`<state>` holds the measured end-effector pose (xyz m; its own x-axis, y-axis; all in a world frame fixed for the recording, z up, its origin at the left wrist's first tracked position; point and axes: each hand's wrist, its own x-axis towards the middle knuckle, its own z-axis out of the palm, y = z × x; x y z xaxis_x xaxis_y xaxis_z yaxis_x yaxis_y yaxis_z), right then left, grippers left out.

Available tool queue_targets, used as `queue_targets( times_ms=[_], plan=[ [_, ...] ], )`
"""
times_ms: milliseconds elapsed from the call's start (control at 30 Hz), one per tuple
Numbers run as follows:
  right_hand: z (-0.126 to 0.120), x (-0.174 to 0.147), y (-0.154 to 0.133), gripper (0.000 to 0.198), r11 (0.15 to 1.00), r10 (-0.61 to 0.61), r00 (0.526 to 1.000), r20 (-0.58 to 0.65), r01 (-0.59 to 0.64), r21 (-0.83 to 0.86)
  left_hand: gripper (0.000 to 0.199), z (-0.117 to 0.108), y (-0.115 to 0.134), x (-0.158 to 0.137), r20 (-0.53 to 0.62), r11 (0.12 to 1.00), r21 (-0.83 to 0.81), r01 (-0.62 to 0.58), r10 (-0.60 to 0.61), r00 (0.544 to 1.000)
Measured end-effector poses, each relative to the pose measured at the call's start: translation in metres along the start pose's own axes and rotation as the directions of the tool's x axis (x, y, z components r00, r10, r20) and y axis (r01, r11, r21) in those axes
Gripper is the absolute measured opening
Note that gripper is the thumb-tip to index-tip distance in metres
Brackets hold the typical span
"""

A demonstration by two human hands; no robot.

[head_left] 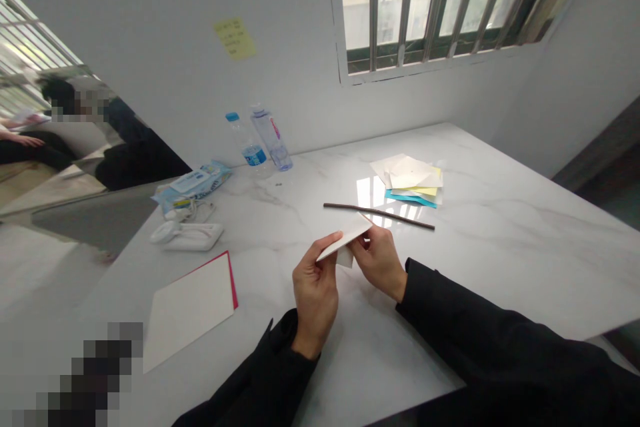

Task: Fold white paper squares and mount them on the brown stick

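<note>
Between my two hands is a folded piece of white paper, lifted a little above the marble-patterned table. My left hand pinches its left end, thumb on top and fingers bent beneath. At the other end my right hand grips the paper, its fingertips partly hidden behind it. A small flap of the paper hangs down between the hands. Just beyond them lies a thin dark stick, slightly bent, which neither hand touches.
A pile of white, yellow and blue papers lies at the back right. White sheets over a red one rest at left. Behind them are a white device, a wipes pack and two plastic bottles. Another person sits far left.
</note>
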<state>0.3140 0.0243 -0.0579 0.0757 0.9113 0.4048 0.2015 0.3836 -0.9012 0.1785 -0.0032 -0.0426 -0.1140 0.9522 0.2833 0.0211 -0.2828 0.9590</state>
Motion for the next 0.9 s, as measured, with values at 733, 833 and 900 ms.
queue_targets(
  times_ms=[733,833,900],
  plan=[
    [-0.009,0.018,0.015,0.037,0.91,0.174,0.937,0.301,-0.271,0.315,0.052,-0.008,-0.01,0.023,-0.008,0.949,-0.13,0.287,-0.29,0.957],
    [-0.015,0.022,0.018,0.031,0.949,0.144,0.928,0.343,-0.228,0.218,0.052,-0.009,-0.013,0.026,0.008,0.949,-0.11,0.295,-0.296,0.955],
    [-0.026,0.03,0.02,0.027,0.993,0.081,0.924,0.373,-0.108,0.053,0.05,-0.012,-0.014,0.03,-0.006,0.942,-0.12,0.313,-0.316,0.949]
  ],
)
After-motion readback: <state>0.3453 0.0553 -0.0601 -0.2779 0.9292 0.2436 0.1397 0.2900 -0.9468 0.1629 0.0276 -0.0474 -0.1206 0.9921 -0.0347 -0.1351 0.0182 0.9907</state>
